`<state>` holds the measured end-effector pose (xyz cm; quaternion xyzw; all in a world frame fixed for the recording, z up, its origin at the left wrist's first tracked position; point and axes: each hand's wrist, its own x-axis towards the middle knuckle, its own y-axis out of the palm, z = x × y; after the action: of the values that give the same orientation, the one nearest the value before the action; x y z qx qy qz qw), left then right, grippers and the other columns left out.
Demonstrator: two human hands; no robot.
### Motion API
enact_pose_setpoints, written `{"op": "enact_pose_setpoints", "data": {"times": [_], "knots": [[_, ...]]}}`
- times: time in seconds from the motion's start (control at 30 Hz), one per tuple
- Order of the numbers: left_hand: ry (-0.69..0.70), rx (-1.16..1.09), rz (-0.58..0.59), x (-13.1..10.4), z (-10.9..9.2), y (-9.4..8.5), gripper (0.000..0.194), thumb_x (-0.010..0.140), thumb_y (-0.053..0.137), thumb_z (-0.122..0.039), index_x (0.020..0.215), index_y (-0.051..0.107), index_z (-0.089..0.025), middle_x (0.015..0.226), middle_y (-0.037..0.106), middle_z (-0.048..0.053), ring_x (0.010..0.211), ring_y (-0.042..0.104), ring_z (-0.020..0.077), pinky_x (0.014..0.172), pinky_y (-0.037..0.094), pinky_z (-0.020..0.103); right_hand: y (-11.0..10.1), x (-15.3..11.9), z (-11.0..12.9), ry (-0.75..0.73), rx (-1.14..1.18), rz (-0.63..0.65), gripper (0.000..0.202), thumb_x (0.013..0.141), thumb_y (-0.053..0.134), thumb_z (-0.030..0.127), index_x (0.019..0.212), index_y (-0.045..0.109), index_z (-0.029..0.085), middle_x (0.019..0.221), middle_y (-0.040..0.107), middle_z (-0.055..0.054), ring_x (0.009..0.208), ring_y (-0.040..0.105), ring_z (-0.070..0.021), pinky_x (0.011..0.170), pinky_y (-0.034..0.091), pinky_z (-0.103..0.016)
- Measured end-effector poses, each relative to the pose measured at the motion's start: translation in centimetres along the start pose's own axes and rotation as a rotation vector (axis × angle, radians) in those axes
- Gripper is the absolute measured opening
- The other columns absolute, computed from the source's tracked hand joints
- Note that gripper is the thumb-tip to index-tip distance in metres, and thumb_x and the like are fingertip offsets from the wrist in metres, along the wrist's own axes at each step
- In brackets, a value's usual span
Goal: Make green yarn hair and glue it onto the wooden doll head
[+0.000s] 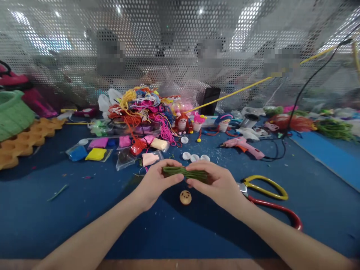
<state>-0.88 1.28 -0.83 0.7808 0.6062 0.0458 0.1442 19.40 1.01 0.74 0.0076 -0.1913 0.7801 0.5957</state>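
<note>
A bundle of dark green yarn (184, 173) is stretched level between my two hands, above the blue table. My left hand (161, 182) pinches its left end between thumb and fingers. Around the right end, my right hand (215, 182) is closed in the same way. The strands look gathered narrower at the middle, between my fingertips. Just below the bundle sits a small round tan head (185, 197) with a face drawn on it. Scissors (261, 195) with one yellow and one red handle lie beside my right wrist, their blades partly hidden by it.
Several small white caps (194, 158) lie beyond my hands. A pink glue gun (242, 146) with a black cord rests at right. Bags of coloured clay (96, 154), a tangled yarn heap (140, 105) and yarn-haired dolls (223, 122) stand farther back, before a perforated screen.
</note>
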Motion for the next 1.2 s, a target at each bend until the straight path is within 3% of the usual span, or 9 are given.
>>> {"op": "enact_pose_setpoints", "data": {"times": [0.17,0.33,0.47,0.57,0.73,0.87,0.93,1.07,1.2], "knots": [[0.017,0.129,0.039,-0.5,-0.2,0.0,0.049,0.07,0.085,-0.019,0.116,0.068,-0.023,0.111,0.074,0.008,0.101,0.07,0.0206,0.089,0.053,0.031,-0.5,0.1,-0.4,-0.009,-0.027,0.045,0.012,0.081,0.074,0.032,0.089,0.075,0.023,0.095,0.074,-0.005,0.08,0.071,-0.0176,0.071,0.06,-0.03],[0.191,0.456,0.003,-1.5,-0.5,0.7,0.025,0.077,0.08,-0.024,0.102,0.079,-0.026,0.105,0.076,0.006,0.098,0.069,0.0218,0.092,0.052,0.031,-0.8,-0.2,-0.4,-0.002,0.023,0.086,0.012,0.081,0.074,0.03,0.087,0.076,0.021,0.092,0.074,-0.005,0.08,0.07,-0.0167,0.07,0.058,-0.027],[0.271,0.526,-0.023,-1.9,-0.6,1.2,0.015,0.082,0.075,-0.024,0.095,0.081,-0.028,0.097,0.076,0.006,0.093,0.068,0.0215,0.091,0.052,0.032,-0.7,-0.4,-0.1,0.03,0.12,0.103,0.012,0.08,0.075,0.03,0.088,0.076,0.02,0.093,0.072,-0.005,0.077,0.072,-0.016,0.072,0.06,-0.029],[0.234,0.426,-0.065,-1.7,-0.5,1.4,0.016,0.078,0.079,-0.023,0.094,0.081,-0.026,0.098,0.076,0.005,0.092,0.069,0.0209,0.091,0.053,0.032,-0.7,-0.5,-0.1,0.039,0.206,0.071,0.012,0.078,0.077,0.03,0.084,0.075,0.02,0.088,0.071,-0.003,0.071,0.071,-0.0149,0.069,0.06,-0.029],[0.037,0.019,0.024,-1.5,-0.4,1.4,0.067,0.064,0.089,-0.016,0.127,0.066,-0.023,0.096,0.078,0.005,0.083,0.072,0.0186,0.08,0.057,0.031,-0.3,-1.0,-0.2,-0.027,0.449,-0.072,0.007,0.078,0.08,0.025,0.083,0.076,0.024,0.09,0.069,0.0,0.067,0.069,-0.0125,0.07,0.06,-0.03],[0.026,-0.022,0.107,-1.7,0.0,1.7,0.051,0.067,0.088,-0.02,0.115,0.073,-0.019,0.09,0.078,0.006,0.079,0.072,0.0188,0.079,0.058,0.032,0.3,-1.6,-0.1,-0.027,0.474,-0.054,0.007,0.078,0.08,0.024,0.084,0.077,0.023,0.09,0.07,-0.001,0.071,0.069,-0.0129,0.07,0.06,-0.029],[0.062,0.001,0.087,-1.9,0.2,1.6,0.043,0.067,0.089,-0.022,0.108,0.076,-0.02,0.086,0.077,0.004,0.077,0.071,0.0171,0.078,0.057,0.031,0.5,-1.7,0.0,0.001,0.371,-0.03,0.007,0.077,0.08,0.025,0.082,0.077,0.022,0.089,0.072,-0.003,0.077,0.069,-0.0142,0.072,0.059,-0.028],[0.195,0.083,0.02,-1.9,0.5,1.4,0.018,0.069,0.088,-0.024,0.085,0.081,-0.019,0.1,0.072,0.004,0.08,0.067,0.012,0.074,0.055,0.023,0.9,-1.7,0.1,0.044,0.304,0.026,0.008,0.076,0.08,0.025,0.081,0.077,0.019,0.087,0.073,-0.003,0.076,0.069,-0.0141,0.073,0.057,-0.027],[0.098,-0.067,0.007,-2.0,0.3,1.5,0.014,0.072,0.086,-0.026,0.082,0.079,-0.02,0.082,0.073,0.001,0.071,0.066,0.0083,0.068,0.053,0.018,1.0,-1.8,0.2,0.142,0.5,0.052,0.029,0.07,0.086,0.019,0.097,0.076,0.023,0.093,0.074,0.0,0.079,0.072,-0.0132,0.076,0.059,-0.026]]}}
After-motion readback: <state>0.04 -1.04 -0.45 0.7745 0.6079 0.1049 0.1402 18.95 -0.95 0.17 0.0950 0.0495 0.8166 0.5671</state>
